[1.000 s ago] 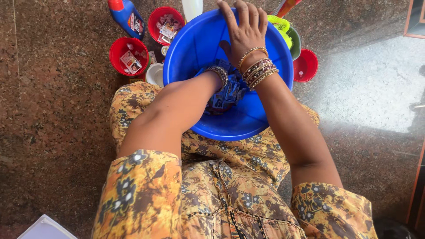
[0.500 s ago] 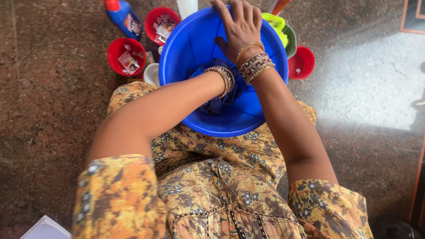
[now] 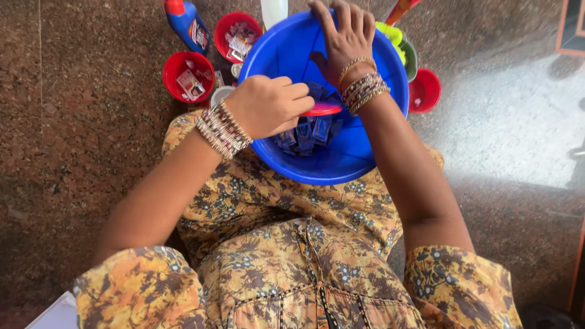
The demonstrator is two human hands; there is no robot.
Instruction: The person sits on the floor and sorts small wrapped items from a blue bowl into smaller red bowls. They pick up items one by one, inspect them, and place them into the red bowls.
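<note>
Seated on a speckled brown polished stone floor (image 3: 79,152), in a mustard floral-print cotton dress (image 3: 286,256), with a big round blue plastic tub (image 3: 356,164) tilted against the lap. Left hand (image 3: 268,105) lifted above the tub's near-left rim, fingers curled and clenched around a small flat red plastic disc-like piece (image 3: 323,109), only its edge poking out past the fingertips, so its full shape cannot be told. Stack of beaded metal bangles (image 3: 222,129) crowding the left wrist. Right hand (image 3: 346,38) spread flat over the far rim of the tub, fingers draped across the edge and gripping it, thumb pressed to the inside wall; gold and maroon bangles (image 3: 364,91) on that wrist. Down in the tub, directly beneath the red piece, a heap of small dark blue foil sachets (image 3: 304,133), touching one another and lying on the tub's bottom. Beyond the tub on the floor: two small round red plastic cups (image 3: 187,76), just left of the tub, each holding small printed packets; a blue plastic bottle with a red cap (image 3: 187,23) lying beside them; a small white round cup (image 3: 220,94) wedged between the nearer red cup and the tub; another small red plastic cup (image 3: 425,90) on the tub's right; a dark green bowl with a neon yellow-green mesh scrubber (image 3: 396,38) partly hidden behind the rim
</note>
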